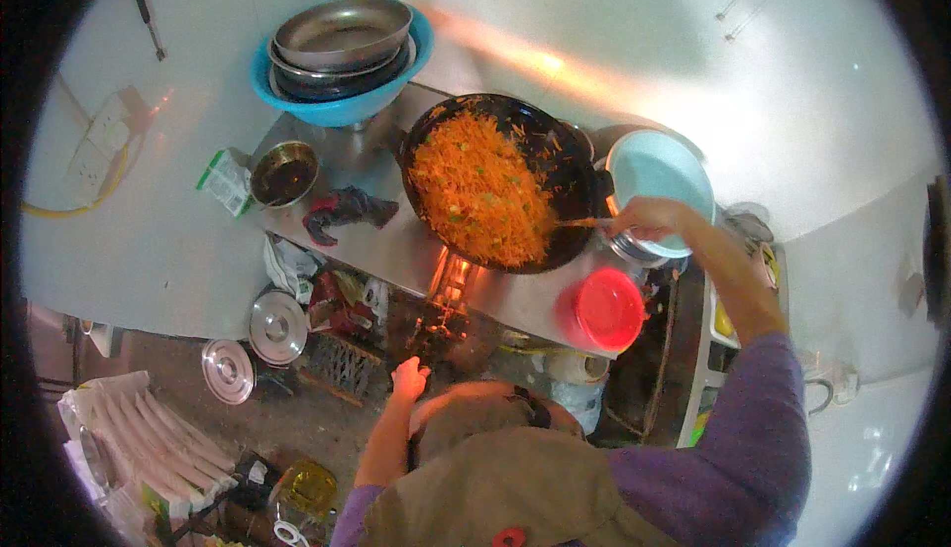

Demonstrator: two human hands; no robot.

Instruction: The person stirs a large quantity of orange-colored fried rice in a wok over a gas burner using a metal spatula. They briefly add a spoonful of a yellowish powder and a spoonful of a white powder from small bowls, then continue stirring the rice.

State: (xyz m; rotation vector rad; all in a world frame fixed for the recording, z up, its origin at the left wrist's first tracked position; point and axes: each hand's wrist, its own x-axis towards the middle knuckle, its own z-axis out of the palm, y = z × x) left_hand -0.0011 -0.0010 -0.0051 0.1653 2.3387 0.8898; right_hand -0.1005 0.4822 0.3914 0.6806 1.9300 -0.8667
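A large black wok (568, 149) holds a heap of shredded orange food (479, 190) with small green bits, probably carrot. My right hand (650, 218) grips the handle of a cooking utensil (583, 223) at the wok's right side. The utensil's head is hidden in the blurred food. Below the wok, orange flame glow (455, 283) shows at the burner (442, 324). My left hand (410, 378) is low in front of the burner with its fingers curled. Whether it holds a control there cannot be made out.
On the metal counter (513, 309) stand a red plastic bowl (609, 309), a pale blue basin (657, 168), a small metal bowl (284, 174) and a dark cloth (349, 212). Stacked pans (345, 30) fill a blue basin (349, 110). Pot lids (278, 328) and an oil jug (308, 487) are lower left.
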